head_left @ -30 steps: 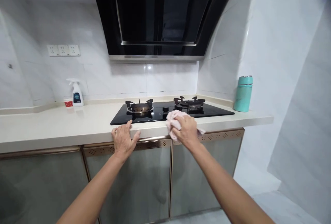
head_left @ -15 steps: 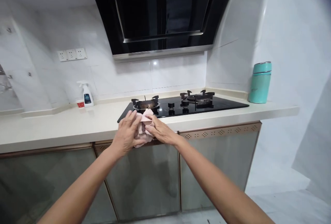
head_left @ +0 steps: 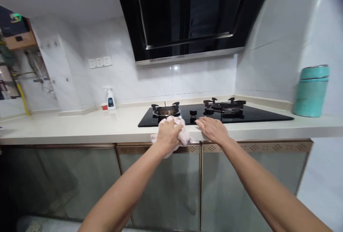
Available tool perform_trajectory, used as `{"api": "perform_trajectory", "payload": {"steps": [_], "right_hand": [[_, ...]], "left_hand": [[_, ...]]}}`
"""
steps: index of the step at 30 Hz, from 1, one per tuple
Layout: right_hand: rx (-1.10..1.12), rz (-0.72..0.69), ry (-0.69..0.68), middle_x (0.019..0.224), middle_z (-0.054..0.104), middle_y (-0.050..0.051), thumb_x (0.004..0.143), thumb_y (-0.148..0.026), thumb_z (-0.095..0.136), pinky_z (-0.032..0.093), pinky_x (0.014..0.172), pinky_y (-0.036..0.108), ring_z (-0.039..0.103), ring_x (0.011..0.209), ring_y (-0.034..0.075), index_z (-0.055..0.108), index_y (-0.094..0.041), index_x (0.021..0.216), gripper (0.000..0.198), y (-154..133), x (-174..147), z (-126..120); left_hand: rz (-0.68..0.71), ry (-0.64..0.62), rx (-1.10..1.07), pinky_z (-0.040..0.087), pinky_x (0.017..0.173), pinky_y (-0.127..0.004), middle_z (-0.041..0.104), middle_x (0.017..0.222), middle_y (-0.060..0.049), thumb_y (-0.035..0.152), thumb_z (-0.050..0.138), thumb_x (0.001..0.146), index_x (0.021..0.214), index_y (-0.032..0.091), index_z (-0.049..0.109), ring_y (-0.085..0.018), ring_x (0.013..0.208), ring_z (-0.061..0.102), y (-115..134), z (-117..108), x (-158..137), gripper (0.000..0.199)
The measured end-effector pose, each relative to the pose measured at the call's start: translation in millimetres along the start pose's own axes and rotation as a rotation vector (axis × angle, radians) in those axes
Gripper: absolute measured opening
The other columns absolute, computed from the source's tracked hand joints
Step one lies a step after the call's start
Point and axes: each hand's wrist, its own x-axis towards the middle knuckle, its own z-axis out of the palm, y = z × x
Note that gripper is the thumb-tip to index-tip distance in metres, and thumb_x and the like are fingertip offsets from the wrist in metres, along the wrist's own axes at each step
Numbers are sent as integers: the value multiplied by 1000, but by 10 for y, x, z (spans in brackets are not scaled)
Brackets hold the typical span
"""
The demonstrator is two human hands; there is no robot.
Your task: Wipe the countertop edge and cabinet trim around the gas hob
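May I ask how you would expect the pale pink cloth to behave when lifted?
The cloth would probably be floppy, since it is bunched in soft folds under the left hand. It would likely droop when lifted, as part of it hangs over the front edge of the countertop.

We look out from a camera on the person's head, facing forward and down over the countertop (head_left: 69, 125) to the cooktop (head_left: 262, 115). We are close: left forearm (head_left: 131, 183) and right forearm (head_left: 264, 183) enter from below, the range hood (head_left: 184, 14) looming above.
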Motion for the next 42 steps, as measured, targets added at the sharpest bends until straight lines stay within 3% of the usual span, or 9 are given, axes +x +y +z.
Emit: {"api": "perform_trajectory", "payload": {"steps": [4, 8, 16, 21, 24, 28, 37, 39, 42], "right_hand": [[-115, -97, -43, 142, 64, 9, 103, -33, 32, 46, 102, 45, 59, 131, 25, 67, -28, 130, 45, 70, -40, 230], [-160, -78, -50, 145, 62, 9, 101, -37, 33, 47, 105, 49, 57, 135, 27, 65, -28, 137, 48, 210, -60, 331], [-112, -81, -30, 146, 61, 7, 102, -42, 28, 46, 109, 48, 56, 136, 28, 64, -25, 140, 55, 300, -89, 377], [-81, -87, 13, 144, 63, 8, 103, -44, 25, 43, 111, 48, 56, 135, 27, 66, -24, 137, 57, 229, -89, 359], [-70, -55, 15, 142, 65, 9, 103, -40, 25, 43, 109, 49, 57, 133, 27, 70, -24, 131, 55, 125, -82, 301], [-59, -40, 25, 136, 68, 8, 104, -37, 27, 44, 103, 49, 60, 127, 28, 73, -27, 119, 50, 10, -79, 207], [-116, -123, 75, 138, 67, 11, 104, -35, 30, 46, 100, 46, 60, 129, 27, 68, -23, 130, 48, 99, -144, 236], [-128, -175, 66, 142, 63, 14, 98, -28, 39, 46, 102, 46, 59, 130, 29, 67, -19, 132, 45, 188, -152, 289], [-135, -220, 45, 145, 60, 15, 97, -28, 40, 46, 104, 47, 58, 132, 30, 66, -17, 135, 48, 296, -141, 381]], "left_hand": [[46, 79, -12, 42, 94, -49, 62, 126, -14, 39, 70, 87, 130, 29, 64, -31, 110, 55, 227, 185, 58, 44], [78, 174, -8, 44, 94, -47, 61, 131, -12, 40, 63, 92, 131, 32, 64, -29, 112, 55, 72, 303, -82, 40], [-56, 230, 24, 49, 103, -45, 65, 128, -13, 45, 66, 91, 119, 28, 73, -27, 118, 58, -1255, 17, -980, 33], [-418, 109, 167, 46, 109, -45, 66, 128, -15, 47, 70, 83, 123, 24, 71, -31, 121, 59, -2084, -528, -1589, 46], [-543, 125, 172, 49, 100, -44, 68, 119, -17, 45, 62, 86, 119, 16, 72, -33, 114, 61, -2228, -724, -1686, 45], [-471, 209, 122, 50, 92, -46, 69, 102, -16, 42, 58, 90, 103, 13, 73, -30, 98, 63, -1821, -563, -1313, 35], [37, 150, -33, 47, 83, -42, 72, 106, -8, 44, 65, 90, 115, 27, 70, -25, 94, 63, 207, 293, 175, 31], [60, 136, -42, 45, 82, -42, 71, 106, -8, 41, 62, 92, 122, 27, 68, -26, 96, 64, 459, 334, 358, 33], [37, 104, -51, 44, 83, -39, 70, 113, -9, 39, 62, 92, 125, 27, 67, -26, 101, 63, 491, 306, 392, 35]]}}
